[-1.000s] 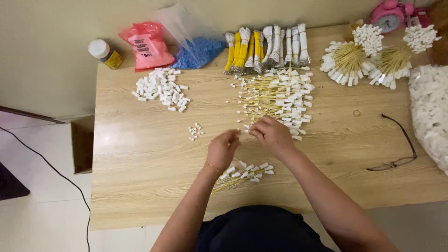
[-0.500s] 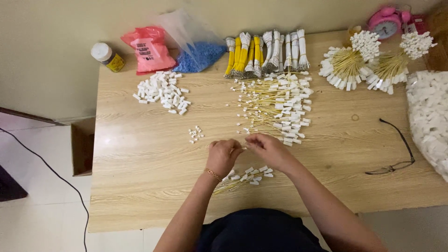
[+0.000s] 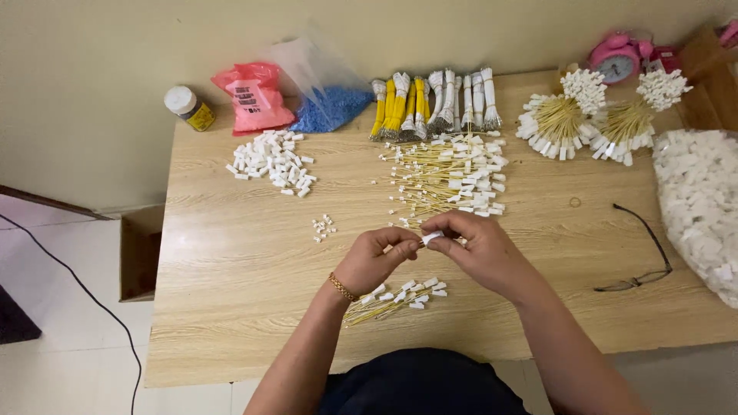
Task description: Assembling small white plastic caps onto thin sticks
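Left hand and right hand together pinching a small white connector, above wooden table.

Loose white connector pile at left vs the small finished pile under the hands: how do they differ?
The loose white pile lies far from the hands, near the pink bag; the small wired pile lies just below the left hand and right hand. The loose pile is bare white pieces; the wired pile has yellow wires attached. The loose pile holds more pieces. Both rest on the wooden table and have similar white plastic pieces.

Connector pile left of wire pile
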